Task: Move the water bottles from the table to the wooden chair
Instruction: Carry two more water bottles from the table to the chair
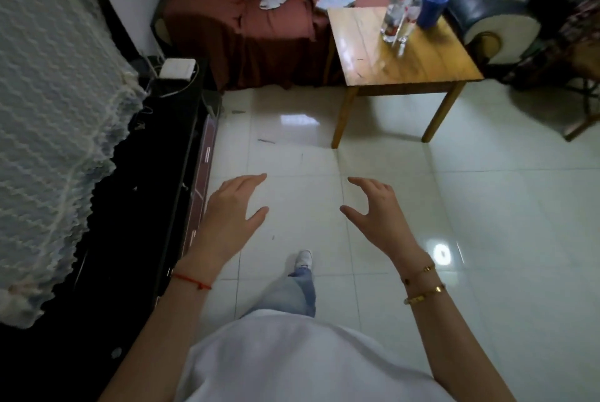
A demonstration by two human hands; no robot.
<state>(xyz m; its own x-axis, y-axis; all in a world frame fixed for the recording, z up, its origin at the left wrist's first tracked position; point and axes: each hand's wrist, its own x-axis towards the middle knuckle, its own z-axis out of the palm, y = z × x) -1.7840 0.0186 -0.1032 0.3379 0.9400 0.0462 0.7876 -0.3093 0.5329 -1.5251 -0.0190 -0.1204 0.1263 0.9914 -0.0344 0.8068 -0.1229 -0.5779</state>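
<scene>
Clear plastic water bottles with red labels stand clustered near the far right corner of a small wooden table. A blue cup with a lid stands right beside them. My left hand and my right hand hover over the white tiled floor, well short of the table, both with fingers spread and holding nothing. Part of a wooden chair shows at the right edge, mostly cut off.
A red-covered sofa with crumpled cloth sits behind the table. A black cabinet with a white box and a lace-covered object stands on the left. A dark blue armchair stands at the back right. My foot steps forward on the glossy floor.
</scene>
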